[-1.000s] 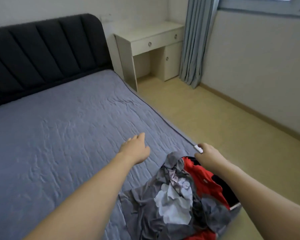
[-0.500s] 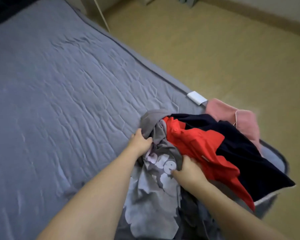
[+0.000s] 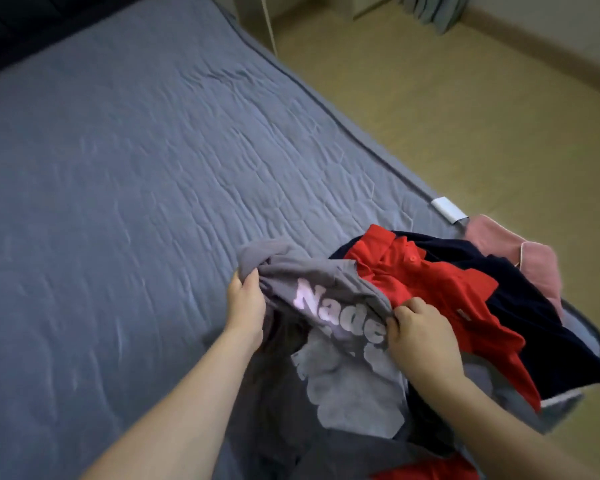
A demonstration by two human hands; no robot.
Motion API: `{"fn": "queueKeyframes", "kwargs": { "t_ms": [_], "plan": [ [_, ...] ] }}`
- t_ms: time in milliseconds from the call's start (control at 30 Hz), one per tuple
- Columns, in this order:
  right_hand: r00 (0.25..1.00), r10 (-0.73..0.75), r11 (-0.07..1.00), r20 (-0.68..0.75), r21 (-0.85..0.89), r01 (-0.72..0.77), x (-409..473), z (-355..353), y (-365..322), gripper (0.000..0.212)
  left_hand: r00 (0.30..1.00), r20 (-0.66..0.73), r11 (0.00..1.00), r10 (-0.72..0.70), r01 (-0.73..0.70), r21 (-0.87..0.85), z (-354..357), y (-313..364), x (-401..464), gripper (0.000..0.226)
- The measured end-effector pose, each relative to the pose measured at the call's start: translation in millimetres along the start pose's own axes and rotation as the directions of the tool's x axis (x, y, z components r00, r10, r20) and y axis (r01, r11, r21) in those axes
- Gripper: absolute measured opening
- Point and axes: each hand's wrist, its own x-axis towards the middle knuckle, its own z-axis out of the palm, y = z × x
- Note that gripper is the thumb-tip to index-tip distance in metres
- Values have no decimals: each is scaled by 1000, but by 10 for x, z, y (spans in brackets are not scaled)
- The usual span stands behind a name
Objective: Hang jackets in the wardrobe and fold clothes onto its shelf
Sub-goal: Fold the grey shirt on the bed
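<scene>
Now: both hands on the grey tee, pulling it out of the pile at the bed corner.

L hand (image 3: 245, 308) has fingers curled round a bunched edge of the grey printed tee (image 3: 329, 303); R hand (image 3: 418, 336) pinches the fabric by the lettering, thumb and fingertips clamped on it. Tee lies partly under & against the red polo (image 3: 440, 289), w/ a navy garment (image 3: 534, 306) and a pink one (image 3: 520, 261) behind, all heaped near the edge of the bed (image 3: 136, 168). Risks, as I judge: lifting fast could drag the red polo along, or tip the pink piece, which already overhangs, onto the floor (image 3: 465, 98). Grip is on bunched cloth, not on seams, so the tee may come up twisted and the fold would go crooked. Wardrobe not in view.
</scene>
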Motion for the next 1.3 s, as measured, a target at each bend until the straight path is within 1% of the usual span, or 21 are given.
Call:
{"fn": "queueKeyframes", "kwargs": {
  "t_ms": [33, 100, 200, 333, 433, 533, 667, 700, 767, 833, 900, 933, 967, 1000, 1033, 1067, 1133, 1167, 1200, 1233, 1300],
  "plan": [
    [1000, -13, 999, 17, 52, 12, -64, -59, -153, 22, 1000, -2, 997, -13, 13, -72, -206, 116, -93, 18],
    [987, -20, 983, 162, 182, -10, -210, -141, -535, 27, 1000, 4, 989, -15, 15, -144, -678, 351, -293, 22],
    [928, -155, 948, 339, 316, 43, -451, -214, -1238, 30, 994, 75, 960, -79, 96, -262, -1539, 702, -678, 33],
    [863, -323, 939, 389, 244, 242, -830, -399, -2387, 25, 953, 218, 897, -209, 275, -346, -2926, 1087, -1219, 55],
    [831, -389, 920, 398, 129, 370, -1126, -624, -3211, 14, 939, 260, 851, -227, 321, -416, -3981, 1376, -1632, 63],
    [827, -485, 871, 285, 73, 485, -1373, -958, -4018, 13, 952, 251, 842, -173, 275, -463, -4848, 1676, -1911, 62],
    [827, -559, 811, 60, -170, 560, -1412, -1270, -5222, 19, 981, 183, 842, -69, 156, -516, -5706, 2137, -1786, 57],
    [804, -595, 788, -10, -205, 580, -1367, -1283, -5510, 20, 990, 135, 842, -37, 104, -530, -5894, 2224, -1643, 56],
    [707, -690, 720, -153, -246, 649, -1246, -1181, -6022, 21, 1000, -26, 851, -4, -10, -524, -6219, 2289, -1244, 52],
    [639, -729, 685, -247, -241, 688, -1112, -904, -6405, 25, 963, -269, 891, 17, -136, -432, -6512, 2176, -742, 41],
    [628, -728, 682, -275, -196, 705, -971, -326, -6688, 37, 870, -492, 950, 35, -181, -254, -6812, 1782, -120, 46],
    [644, -717, 692, -268, -163, 703, -934, 76, -6750, 47, 818, -573, 988, 39, -119, -102, -6944, 1478, 191, 59],
    [683, -686, 722, -251, -115, 683, -930, 549, -6739, 55, 761, -647, 996, 47, 16, 91, -7043, 1096, 473, 69],
    [749, -629, 772, -210, -47, 634, -952, 1064, -6662, 62, 703, -706, 945, 92, 163, 285, -7104, 660, 728, 74],
    [826, -549, 831, -127, 22, 556, -998, 1609, -6519, 68, 682, -714, 854, 160, 267, 447, -7109, 186, 930, 73],
    [884, -468, 882, 2, 62, 467, -1067, 2167, -6328, 74, 714, -668, 760, 209, 311, 570, -7050, -312, 1081, 70],
    [895, -365, 925, 256, -4, 379, -1195, 3199, -5869, 82, 860, -484, 597, 164, 304, 742, -6831, -1348, 1323, 64],
    [882, -357, 921, 308, -44, 387, -1229, 3618, -5668, 82, 899, -423, 514, 112, 311, 799, -6725, -1834, 1421, 64],
    [874, -386, 904, 295, -66, 421, -1250, 3961, -5520, 80, 908, -402, 434, 116, 318, 843, -6661, -2254, 1508, 66],
    [872, -442, 879, 211, -93, 468, -1256, 4228, -5434, 78, 894, -407, 368, 188, 320, 873, -6635, -2560, 1600, 67],
    [855, -518, 849, -12, -134, 512, -1211, 4528, -5402, 79, 833, -427, 329, 353, 317, 890, -6650, -2830, 1823, 69]
  ]
}}
